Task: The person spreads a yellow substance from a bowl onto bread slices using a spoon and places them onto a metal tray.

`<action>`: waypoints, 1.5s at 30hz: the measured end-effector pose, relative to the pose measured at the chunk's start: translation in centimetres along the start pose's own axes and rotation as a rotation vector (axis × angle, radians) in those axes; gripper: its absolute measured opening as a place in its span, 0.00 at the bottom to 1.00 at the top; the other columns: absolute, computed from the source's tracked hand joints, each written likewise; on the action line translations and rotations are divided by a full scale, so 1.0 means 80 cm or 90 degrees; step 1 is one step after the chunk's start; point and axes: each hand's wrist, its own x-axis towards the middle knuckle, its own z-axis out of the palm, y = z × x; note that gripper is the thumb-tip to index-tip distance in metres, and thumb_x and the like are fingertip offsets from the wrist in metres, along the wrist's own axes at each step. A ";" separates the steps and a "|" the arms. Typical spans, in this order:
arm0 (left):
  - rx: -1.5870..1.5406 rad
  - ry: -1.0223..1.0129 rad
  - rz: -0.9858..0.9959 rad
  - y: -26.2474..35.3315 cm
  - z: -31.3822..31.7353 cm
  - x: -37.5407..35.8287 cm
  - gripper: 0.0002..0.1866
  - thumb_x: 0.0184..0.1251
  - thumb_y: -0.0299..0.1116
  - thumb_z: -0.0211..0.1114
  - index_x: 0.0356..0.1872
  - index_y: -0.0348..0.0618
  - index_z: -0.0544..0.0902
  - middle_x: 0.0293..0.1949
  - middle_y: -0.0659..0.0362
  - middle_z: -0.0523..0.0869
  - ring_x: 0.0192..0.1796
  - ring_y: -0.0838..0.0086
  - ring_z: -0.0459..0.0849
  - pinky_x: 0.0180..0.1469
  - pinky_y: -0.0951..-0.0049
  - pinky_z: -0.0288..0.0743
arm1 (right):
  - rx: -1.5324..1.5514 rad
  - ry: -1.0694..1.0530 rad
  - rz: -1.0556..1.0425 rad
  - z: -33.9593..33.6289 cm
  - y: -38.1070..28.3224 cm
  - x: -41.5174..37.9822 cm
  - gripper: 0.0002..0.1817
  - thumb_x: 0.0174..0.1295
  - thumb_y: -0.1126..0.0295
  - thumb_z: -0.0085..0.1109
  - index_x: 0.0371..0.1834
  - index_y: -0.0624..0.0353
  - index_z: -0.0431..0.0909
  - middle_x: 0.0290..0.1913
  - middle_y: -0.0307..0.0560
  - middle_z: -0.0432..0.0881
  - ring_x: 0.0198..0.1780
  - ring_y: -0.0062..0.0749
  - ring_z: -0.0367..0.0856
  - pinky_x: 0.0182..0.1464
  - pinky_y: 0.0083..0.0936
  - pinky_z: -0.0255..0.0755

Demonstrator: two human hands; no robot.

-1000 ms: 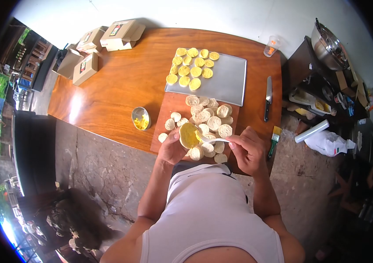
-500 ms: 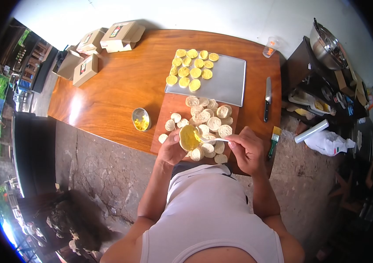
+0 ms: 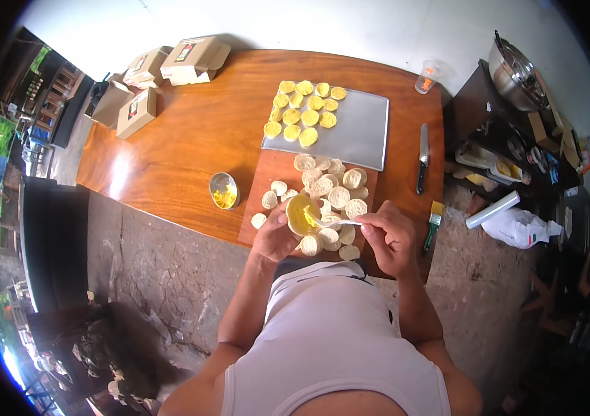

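Observation:
In my left hand [image 3: 275, 239] is a round bread half [image 3: 300, 215], its cut face tilted and coated with yellow spread. My right hand [image 3: 393, 239] pinches the handle of a pale spoon [image 3: 342, 222], whose tip rests against the spread near the slice's right edge. Beneath both hands, several plain bread halves [image 3: 339, 197] cover a reddish-brown cutting board [image 3: 257, 187]. Beyond it, a metal tray [image 3: 363, 132] carries rows of yellow-topped bread halves [image 3: 309, 118]. Left of the board, a small metal bowl [image 3: 223, 182] contains yellow spread [image 3: 224, 197].
A knife [image 3: 423, 156] and a green-handled brush [image 3: 434, 225] lie along the right side of the wooden table [image 3: 177, 139]. A clear cup [image 3: 427, 78] stands at the back right corner. Cardboard boxes [image 3: 194, 61] sit at the back left. A dark shelf [image 3: 475, 107] bears a steel bowl [image 3: 513, 73].
The bread half in my left hand has tipped, showing more of its side. The spoon has shifted slightly across the spread; my right hand stays about where it was.

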 end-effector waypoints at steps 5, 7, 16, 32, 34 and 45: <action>-0.012 0.015 0.090 -0.006 -0.001 0.004 0.34 0.57 0.37 0.69 0.65 0.39 0.68 0.62 0.52 0.75 0.64 0.63 0.73 0.66 0.63 0.68 | -0.011 0.027 0.010 0.008 -0.007 -0.009 0.07 0.58 0.80 0.60 0.38 0.60 0.84 0.25 0.41 0.74 0.26 0.27 0.69 0.27 0.22 0.62; -0.005 0.006 0.119 -0.005 0.000 0.005 0.35 0.56 0.34 0.69 0.66 0.40 0.68 0.62 0.53 0.75 0.64 0.63 0.74 0.66 0.63 0.68 | -0.022 0.035 0.007 0.012 -0.014 -0.010 0.07 0.58 0.80 0.60 0.38 0.60 0.83 0.25 0.41 0.74 0.26 0.27 0.69 0.27 0.23 0.63; 0.166 0.027 0.266 0.000 0.013 0.002 0.35 0.49 0.21 0.73 0.63 0.38 0.74 0.61 0.54 0.76 0.61 0.67 0.77 0.64 0.65 0.70 | -0.066 0.039 -0.051 0.018 -0.015 -0.014 0.06 0.57 0.80 0.60 0.37 0.63 0.83 0.23 0.41 0.77 0.26 0.28 0.69 0.28 0.21 0.62; 0.207 -0.023 0.287 0.000 0.004 0.000 0.36 0.49 0.25 0.74 0.64 0.38 0.73 0.61 0.52 0.76 0.62 0.67 0.76 0.65 0.63 0.69 | 0.429 0.096 0.361 0.021 0.025 -0.044 0.08 0.67 0.74 0.56 0.42 0.69 0.80 0.36 0.41 0.80 0.31 0.18 0.66 0.35 0.19 0.60; 0.216 -0.030 0.286 0.000 0.005 -0.002 0.36 0.49 0.25 0.74 0.64 0.38 0.73 0.61 0.52 0.76 0.62 0.67 0.76 0.65 0.63 0.69 | 0.417 0.098 0.344 0.026 0.026 -0.043 0.08 0.67 0.74 0.56 0.42 0.69 0.80 0.35 0.40 0.79 0.31 0.18 0.67 0.35 0.19 0.60; 0.200 -0.024 0.233 -0.002 0.005 0.001 0.35 0.49 0.23 0.74 0.63 0.38 0.74 0.59 0.51 0.79 0.62 0.66 0.77 0.66 0.62 0.69 | 0.417 0.057 0.290 0.042 0.037 -0.042 0.08 0.67 0.75 0.56 0.44 0.66 0.82 0.31 0.35 0.77 0.31 0.13 0.67 0.34 0.14 0.60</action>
